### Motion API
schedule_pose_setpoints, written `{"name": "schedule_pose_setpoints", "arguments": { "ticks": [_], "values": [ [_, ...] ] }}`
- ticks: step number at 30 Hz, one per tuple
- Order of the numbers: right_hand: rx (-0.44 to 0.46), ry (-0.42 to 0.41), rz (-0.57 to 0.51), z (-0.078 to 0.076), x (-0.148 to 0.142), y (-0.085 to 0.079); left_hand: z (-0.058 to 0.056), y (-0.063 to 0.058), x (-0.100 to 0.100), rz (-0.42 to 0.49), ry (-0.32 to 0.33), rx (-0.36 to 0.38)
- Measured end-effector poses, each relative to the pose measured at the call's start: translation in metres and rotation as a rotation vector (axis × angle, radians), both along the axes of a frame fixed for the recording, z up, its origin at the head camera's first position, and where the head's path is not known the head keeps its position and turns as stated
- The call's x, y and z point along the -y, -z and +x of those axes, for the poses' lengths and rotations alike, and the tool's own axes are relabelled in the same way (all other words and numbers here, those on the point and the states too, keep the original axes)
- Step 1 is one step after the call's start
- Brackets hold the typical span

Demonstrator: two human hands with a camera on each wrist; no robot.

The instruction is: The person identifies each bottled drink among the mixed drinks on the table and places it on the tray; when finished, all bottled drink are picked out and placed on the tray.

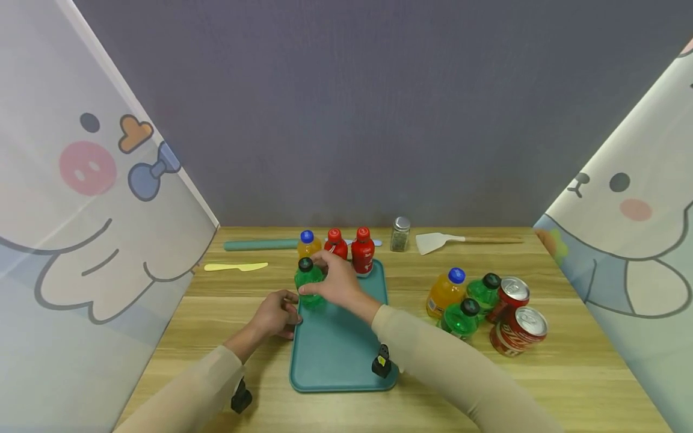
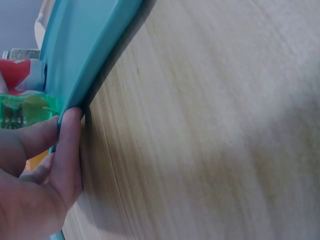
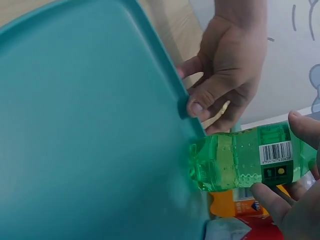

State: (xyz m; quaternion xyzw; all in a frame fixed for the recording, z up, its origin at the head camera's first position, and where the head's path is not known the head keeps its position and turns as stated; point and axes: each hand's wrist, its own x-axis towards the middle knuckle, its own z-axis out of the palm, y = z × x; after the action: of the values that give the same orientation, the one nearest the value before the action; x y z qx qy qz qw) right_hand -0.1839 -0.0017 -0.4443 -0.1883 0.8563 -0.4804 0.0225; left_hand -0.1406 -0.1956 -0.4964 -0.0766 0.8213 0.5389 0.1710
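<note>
My right hand point(image 1: 341, 284) holds a green drink bottle point(image 3: 240, 157) with a black cap, its base at the left side of a teal tray point(image 1: 341, 355). Thumb and fingers are around the bottle's upper part in the right wrist view. At the tray's left rim, my left hand point(image 2: 40, 180) pinches the edge between thumb and finger. Toward the tray's far end stand an orange drink bottle point(image 1: 308, 246) with a blue cap and two red bottles, one red bottle point(image 1: 363, 252) at the right and another red bottle point(image 1: 334, 242) partly behind my right hand.
Right of the tray stand an orange bottle point(image 1: 446, 291), two green bottles point(image 1: 459, 322) and two red cans point(image 1: 517, 331). Along the back lie a green rod point(image 1: 260, 245), a yellow knife point(image 1: 235, 266), a spice shaker point(image 1: 400, 234) and a white spatula point(image 1: 433, 242). Printed panels flank the table.
</note>
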Motion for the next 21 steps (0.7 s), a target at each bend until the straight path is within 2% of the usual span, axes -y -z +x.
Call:
{"name": "schedule_pose_setpoints", "arguments": {
  "ticks": [4,16,21],
  "values": [
    [-0.012,0.0,-0.004,-0.0001,0.0017,0.0044,0.0004,-0.0001,-0.0006,-0.002,0.003,-0.003],
    [-0.024,-0.023,-0.108,0.0029,0.0028,0.0101,-0.0002,-0.0025,-0.0009,-0.009,0.002,-0.003],
    [0.012,-0.032,-0.099,0.0059,0.0015,0.0095,0.0004,-0.0012,-0.0009,-0.009,-0.005,0.004]
  ]
}}
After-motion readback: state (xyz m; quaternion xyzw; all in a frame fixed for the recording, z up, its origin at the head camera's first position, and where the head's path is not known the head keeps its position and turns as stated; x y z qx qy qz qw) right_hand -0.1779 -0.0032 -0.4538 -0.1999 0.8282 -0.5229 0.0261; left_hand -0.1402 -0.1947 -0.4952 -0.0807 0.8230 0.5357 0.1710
